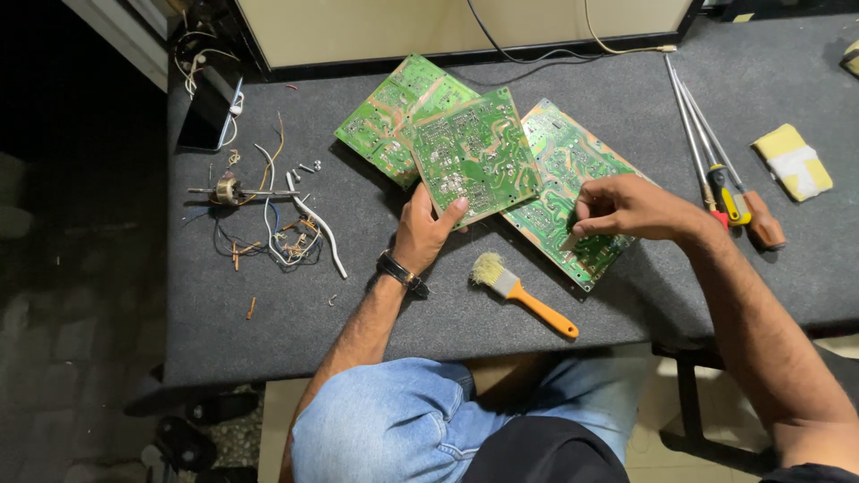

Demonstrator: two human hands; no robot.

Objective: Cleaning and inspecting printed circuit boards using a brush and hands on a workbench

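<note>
Circuit boards, three green ones, overlap at table centre; left hand grips the middle board by its 7 o'clock edge. Right hand, fingers pinched together, presses on the right board; whether it holds anything, cannot tell. Orange-handled brush lies at 6 o'clock.

Dark grey felt-topped table. Near the front edge, a small paintbrush with pale bristles and an orange plastic handle. Far right, long-shafted screwdrivers with red, yellow and brown handles, and beside them a folded yellow and white cloth. Left, a tangle of white and copper wire scraps, a small metal spindle part, a black phone propped upright.
</note>
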